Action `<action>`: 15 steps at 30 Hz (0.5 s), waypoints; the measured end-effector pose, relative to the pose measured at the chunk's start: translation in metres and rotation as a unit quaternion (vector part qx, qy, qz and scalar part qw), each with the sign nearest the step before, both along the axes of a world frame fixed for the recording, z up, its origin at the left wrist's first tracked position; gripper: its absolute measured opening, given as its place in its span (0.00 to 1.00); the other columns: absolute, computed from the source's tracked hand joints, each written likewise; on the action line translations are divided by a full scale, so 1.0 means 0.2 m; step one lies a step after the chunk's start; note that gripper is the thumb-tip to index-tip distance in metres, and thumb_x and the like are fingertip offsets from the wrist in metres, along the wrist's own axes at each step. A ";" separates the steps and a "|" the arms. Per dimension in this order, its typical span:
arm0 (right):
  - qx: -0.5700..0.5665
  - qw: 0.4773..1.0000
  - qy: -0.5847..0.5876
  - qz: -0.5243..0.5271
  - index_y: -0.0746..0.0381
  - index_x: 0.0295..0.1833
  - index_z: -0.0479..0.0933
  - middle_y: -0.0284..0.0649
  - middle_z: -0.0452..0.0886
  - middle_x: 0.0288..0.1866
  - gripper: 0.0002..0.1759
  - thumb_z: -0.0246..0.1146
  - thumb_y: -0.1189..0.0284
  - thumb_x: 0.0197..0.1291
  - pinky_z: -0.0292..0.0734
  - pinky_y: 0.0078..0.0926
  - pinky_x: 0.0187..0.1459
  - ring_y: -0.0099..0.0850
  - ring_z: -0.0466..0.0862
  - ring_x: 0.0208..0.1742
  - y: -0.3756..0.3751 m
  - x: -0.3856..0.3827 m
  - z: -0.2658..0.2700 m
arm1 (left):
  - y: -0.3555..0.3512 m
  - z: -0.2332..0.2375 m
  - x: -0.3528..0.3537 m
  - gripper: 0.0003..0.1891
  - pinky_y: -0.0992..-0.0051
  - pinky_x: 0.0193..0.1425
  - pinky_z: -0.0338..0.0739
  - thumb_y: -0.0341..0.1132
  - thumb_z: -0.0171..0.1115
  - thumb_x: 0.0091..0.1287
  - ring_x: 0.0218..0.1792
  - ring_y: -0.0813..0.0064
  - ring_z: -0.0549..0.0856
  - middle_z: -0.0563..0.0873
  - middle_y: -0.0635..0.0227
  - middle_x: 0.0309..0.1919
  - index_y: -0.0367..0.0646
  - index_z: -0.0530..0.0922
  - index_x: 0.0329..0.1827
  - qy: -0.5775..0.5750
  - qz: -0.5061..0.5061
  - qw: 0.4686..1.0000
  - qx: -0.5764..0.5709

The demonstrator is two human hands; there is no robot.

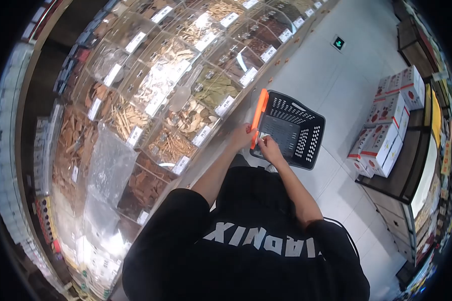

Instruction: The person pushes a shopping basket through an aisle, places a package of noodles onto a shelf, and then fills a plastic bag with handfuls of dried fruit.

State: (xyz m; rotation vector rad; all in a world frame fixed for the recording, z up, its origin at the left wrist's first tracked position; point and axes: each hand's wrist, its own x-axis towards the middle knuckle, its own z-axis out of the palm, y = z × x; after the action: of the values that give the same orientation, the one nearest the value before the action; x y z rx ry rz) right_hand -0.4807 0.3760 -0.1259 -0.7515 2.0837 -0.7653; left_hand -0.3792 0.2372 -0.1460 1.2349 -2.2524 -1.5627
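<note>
A black shirt (pixel 266 215) is closest. The dark basket (pixel 296 125) sits at 2 o'clock from both hands. Its long orange handle (pixel 259 111) points to 12. The left hand (pixel 247 136) touches its low end; the right hand (pixel 269 150) is beside, at 4. I cannot tell what the fingers pinch.

An open-topped, dark grey plastic shopping basket (pixel 311 123), its walls pierced by rows of holes, is seen skewed against pale floor tiles (pixel 354 145), set down or held up unclear, its bright orange handle (pixel 259 110) swung to one side.
</note>
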 end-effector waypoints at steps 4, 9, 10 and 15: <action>-0.010 0.997 -0.069 0.024 0.71 0.47 0.79 0.56 0.86 0.40 0.29 0.58 0.50 0.72 0.79 0.41 0.50 0.49 0.87 0.46 0.08 0.02 -0.01 | 0.33 -0.05 0.22 0.25 0.63 0.52 0.80 0.50 0.51 0.78 0.48 0.58 0.90 0.90 0.49 0.42 0.34 0.84 0.51 0.003 0.099 0.991 0.091; -0.049 0.977 -0.154 0.136 0.72 0.50 0.79 0.51 0.86 0.39 0.31 0.60 0.49 0.71 0.78 0.33 0.46 0.38 0.87 0.42 0.28 0.06 -0.17 | 0.77 -0.23 0.39 0.27 0.63 0.53 0.80 0.50 0.45 0.81 0.48 0.58 0.90 0.91 0.52 0.43 0.34 0.84 0.51 0.014 0.178 0.975 0.131; -0.049 0.975 -0.157 0.150 0.72 0.50 0.79 0.51 0.86 0.39 0.31 0.60 0.49 0.71 0.78 0.33 0.46 0.38 0.87 0.42 0.31 0.07 -0.16 | 0.85 -0.17 0.39 0.26 0.64 0.52 0.81 0.50 0.45 0.81 0.46 0.60 0.90 0.91 0.53 0.41 0.34 0.85 0.50 0.044 0.208 0.966 0.145; -0.028 0.965 -0.050 0.257 0.71 0.47 0.78 0.50 0.85 0.32 0.27 0.66 0.54 0.63 0.81 0.36 0.39 0.39 0.88 0.35 0.46 0.13 -0.08 | 1.00 -0.07 0.42 0.20 0.64 0.50 0.82 0.42 0.49 0.80 0.41 0.59 0.91 0.90 0.54 0.36 0.35 0.83 0.48 0.057 0.333 0.931 0.141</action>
State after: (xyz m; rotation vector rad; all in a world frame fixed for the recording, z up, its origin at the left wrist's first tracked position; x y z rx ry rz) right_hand -0.4550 0.4681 -0.1410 -1.1963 1.6722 -0.5547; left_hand -0.2943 0.4375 -0.1604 1.6878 -1.3340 -1.6273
